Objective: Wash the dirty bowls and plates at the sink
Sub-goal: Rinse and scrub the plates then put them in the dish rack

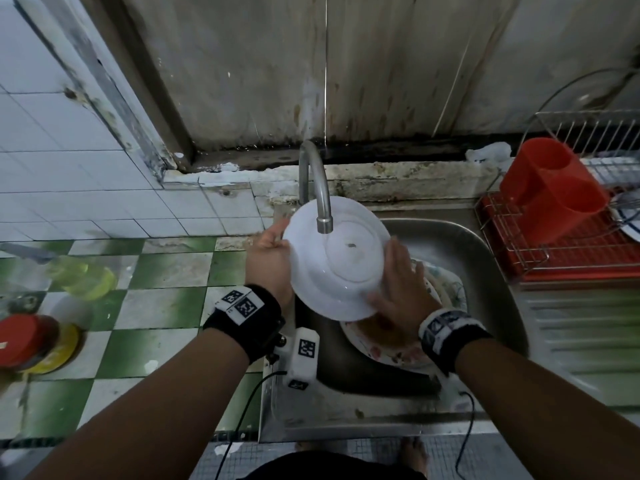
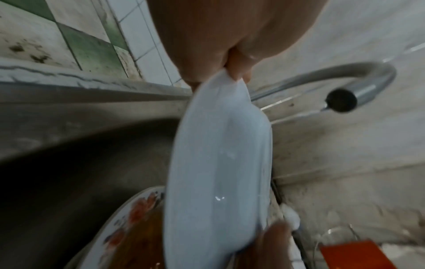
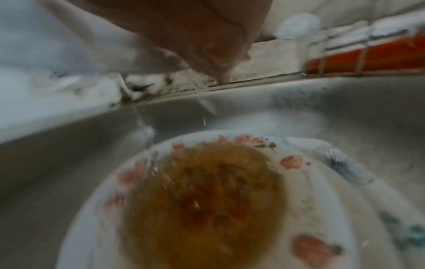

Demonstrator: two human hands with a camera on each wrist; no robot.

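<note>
Steel sink (image 1: pixel 485 258) against a stained wall: left hand (image 1: pixel 268 258) pinches the white plate (image 1: pixel 341 268) by its rim under the tap (image 1: pixel 323 216), underside up. Right hand (image 1: pixel 403 289) lies flat-fingered against the far edge. Wet porcelain (one-sided pinch) could slip onto the greasy flowered plate (image 3: pixel 310 191) below and chip.

The head view looks steeply down from above both forearms onto the sink (image 1: pixel 485 244). The left wrist view sits close behind the left hand (image 2: pixel 220 36), facing along it toward the tap (image 2: pixel 340 85). The right wrist view, blurred, sits under the right hand (image 3: pixel 184 36), close above the dirty flowered plate (image 3: pixel 310 191). All three share the sink.
</note>
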